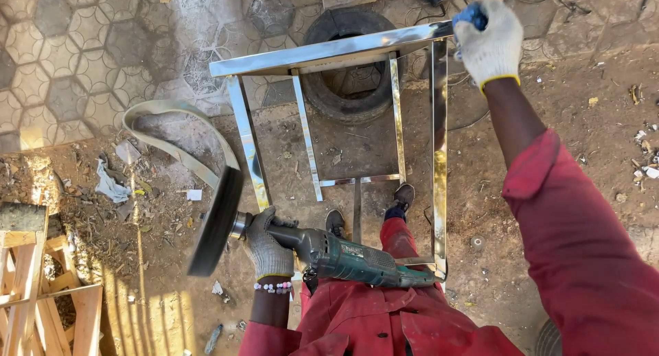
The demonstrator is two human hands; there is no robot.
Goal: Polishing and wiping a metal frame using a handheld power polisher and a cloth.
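Fingers of the left hand point(269, 248), in a grey knit glove, are wrapped tight around the neck of a green angle polisher point(343, 258), just behind its spindle. The machine's long body runs rightward from that grip, across the person's red trousers, with its tail end resting near the lower right corner of the steel frame point(322, 54). At the other end, left of the gloved fingers, a thick dark buffing wheel point(216, 222) stands almost on edge, its rim close beside the frame's left upright; whether it touches the metal cannot be told.

The right hand point(489, 43), in a white glove with a yellow cuff, is closed over the far right corner of the frame, where the top bar meets the right upright, well away from the wheel. A bit of blue shows above its knuckles.

The polished stainless frame stands tilted over an old tyre point(347, 98), with its top bar farthest from the person, its uprights running back toward the feet, and a low cross rail between two inner bars. The left hand is thus the nearer one to the left upright, whose long axis runs away from the person.

A loose grey strap point(165, 133) curls on the littered dirt to the left, and a wooden stand point(27, 280) sits at the lower left.
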